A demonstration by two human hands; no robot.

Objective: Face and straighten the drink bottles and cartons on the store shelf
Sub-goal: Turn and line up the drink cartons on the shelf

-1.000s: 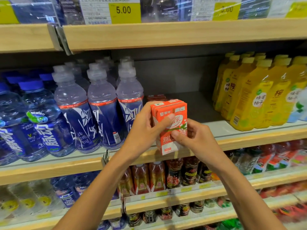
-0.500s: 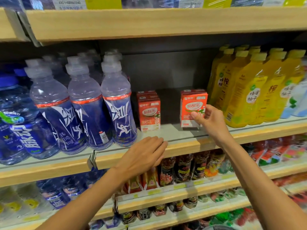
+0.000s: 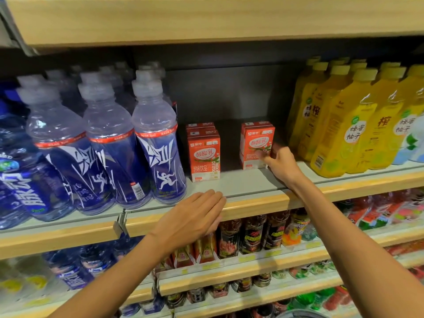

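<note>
Two rows of small orange drink cartons stand on the grey middle shelf [image 3: 241, 184]. The right carton [image 3: 255, 141] stands upright with its label facing me, and my right hand [image 3: 278, 160] grips its lower right corner with thumb and fingers. The left carton [image 3: 203, 154] stands untouched with others behind it. My left hand [image 3: 195, 218] lies flat, palm down, with fingers straight on the shelf's wooden front edge, holding nothing.
Clear blue-labelled sport bottles [image 3: 158, 148] crowd the shelf left of the cartons. Yellow juice bottles [image 3: 341, 125] stand to the right. A wooden shelf [image 3: 206, 21] hangs overhead. Lower shelves hold small dark and red bottles [image 3: 250, 232].
A second ago both hands held one orange carton in front of the shelf. My right hand has set it on the shelf to the right, and my left hand dropped to the shelf edge.
</note>
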